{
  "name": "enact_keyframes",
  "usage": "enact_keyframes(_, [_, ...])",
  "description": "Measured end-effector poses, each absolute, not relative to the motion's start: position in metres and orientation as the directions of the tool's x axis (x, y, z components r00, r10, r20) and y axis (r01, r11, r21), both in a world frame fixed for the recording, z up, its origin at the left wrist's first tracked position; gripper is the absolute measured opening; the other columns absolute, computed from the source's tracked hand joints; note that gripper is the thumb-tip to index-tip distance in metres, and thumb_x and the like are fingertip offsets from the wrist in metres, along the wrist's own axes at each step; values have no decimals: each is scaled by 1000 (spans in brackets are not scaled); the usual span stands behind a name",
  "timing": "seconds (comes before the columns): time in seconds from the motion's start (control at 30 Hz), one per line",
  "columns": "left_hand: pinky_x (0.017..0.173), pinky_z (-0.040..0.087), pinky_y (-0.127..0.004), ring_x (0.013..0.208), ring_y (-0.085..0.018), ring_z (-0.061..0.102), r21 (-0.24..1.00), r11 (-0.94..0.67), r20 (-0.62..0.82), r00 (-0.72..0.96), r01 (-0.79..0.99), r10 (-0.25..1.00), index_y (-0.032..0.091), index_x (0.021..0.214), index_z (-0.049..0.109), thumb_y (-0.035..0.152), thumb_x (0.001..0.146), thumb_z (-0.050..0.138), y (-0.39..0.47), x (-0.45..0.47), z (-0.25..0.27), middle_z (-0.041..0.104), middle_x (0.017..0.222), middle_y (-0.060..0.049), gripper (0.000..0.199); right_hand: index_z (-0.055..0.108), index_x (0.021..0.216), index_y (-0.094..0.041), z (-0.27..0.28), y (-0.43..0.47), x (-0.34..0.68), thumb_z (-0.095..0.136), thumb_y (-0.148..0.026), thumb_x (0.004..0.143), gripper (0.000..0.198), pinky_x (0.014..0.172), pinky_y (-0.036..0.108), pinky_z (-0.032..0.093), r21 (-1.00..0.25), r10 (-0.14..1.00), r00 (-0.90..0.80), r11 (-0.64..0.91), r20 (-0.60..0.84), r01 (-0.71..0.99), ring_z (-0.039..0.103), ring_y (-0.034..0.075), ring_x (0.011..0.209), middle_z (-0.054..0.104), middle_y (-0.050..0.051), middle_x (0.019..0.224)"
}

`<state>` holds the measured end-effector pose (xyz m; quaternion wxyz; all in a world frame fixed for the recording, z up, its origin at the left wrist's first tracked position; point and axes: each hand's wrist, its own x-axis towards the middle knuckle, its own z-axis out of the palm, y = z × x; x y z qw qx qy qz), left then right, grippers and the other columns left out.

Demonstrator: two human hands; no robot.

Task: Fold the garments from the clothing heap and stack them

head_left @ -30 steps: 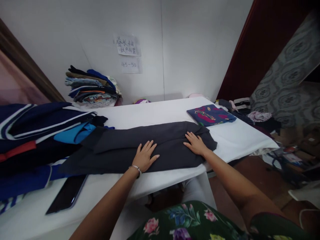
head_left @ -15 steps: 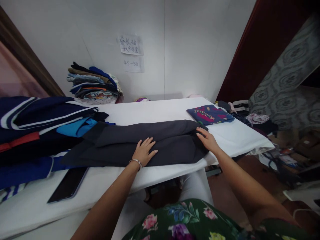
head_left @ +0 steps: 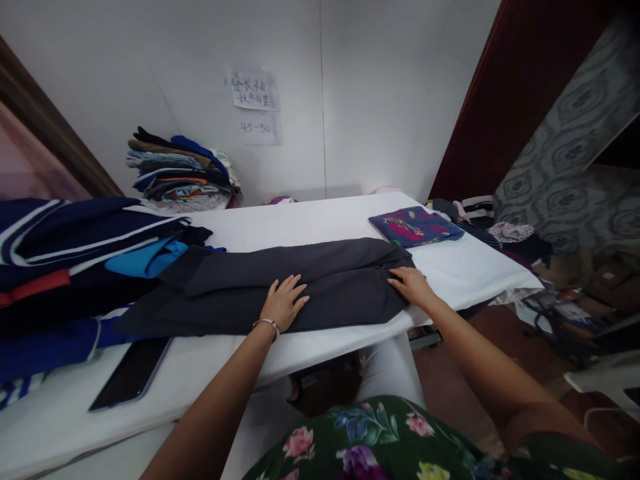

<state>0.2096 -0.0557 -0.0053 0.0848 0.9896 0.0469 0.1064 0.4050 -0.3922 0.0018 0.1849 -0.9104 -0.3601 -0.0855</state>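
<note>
A long dark grey garment, which looks like trousers, lies across the table with a fold running along its length. My left hand, a bracelet on its wrist, rests flat on the middle of it with fingers spread. At the garment's right end, my right hand has its fingers drawn together on the fabric near the edge, gripping it. The garment's left end reaches over to the heap of clothes.
A black phone lies front left on the white table. A folded blue patterned garment sits at the back right. A stack of folded clothes stands by the wall. Paper signs hang above.
My right hand has shifted slightly down along the garment's right end, and its fingers have closed in. The fabric there lies flatter. My left hand stays in place on the garment.
</note>
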Motion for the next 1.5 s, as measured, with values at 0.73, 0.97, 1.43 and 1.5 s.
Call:
enact_keyframes(0.73, [114, 22, -46, 131, -23, 42, 157, -986, 384, 917, 49, 107, 21, 126, 58, 40, 94, 35, -66, 204, 11, 50, 139, -8, 44, 64, 79, -22, -14, -379, 407, 47, -29, 90, 21, 73, 32, 39, -288, 516, 767, -722, 382, 630, 57, 22, 81, 65, 5, 82])
enact_keyframes(0.97, [114, 17, -52, 138, -29, 31, 124, -992, 271, 961, 15, 48, 21, 140, 44, 60, 87, 40, -83, 215, -3, 38, 148, -12, 66, 64, 83, -21, -10, -379, 403, 45, -29, 90, 22, 76, 33, 41, -285, 532, 770, -723, 351, 629, 58, 22, 82, 66, 6, 84])
enact_keyframes(1.43, [113, 24, -51, 136, -24, 36, 80, -994, 210, 974, 73, 88, 21, 136, 48, 46, 94, 36, -81, 217, -10, 41, 146, -7, 51, 33, 146, -22, 28, -317, 384, 35, -59, 92, 66, 113, 54, 13, -212, 777, 605, -571, 171, 793, 12, 28, 144, 22, 10, 155])
enact_keyframes(1.5, [112, 25, -51, 135, -24, 37, 82, -994, 216, 973, 71, 87, 21, 135, 49, 44, 94, 36, -80, 218, -11, 43, 145, -7, 49, 31, 147, -20, 21, -310, 395, 34, -62, 90, 71, 112, 56, 13, -217, 759, 650, -628, 40, 747, 13, 29, 143, 22, 11, 155])
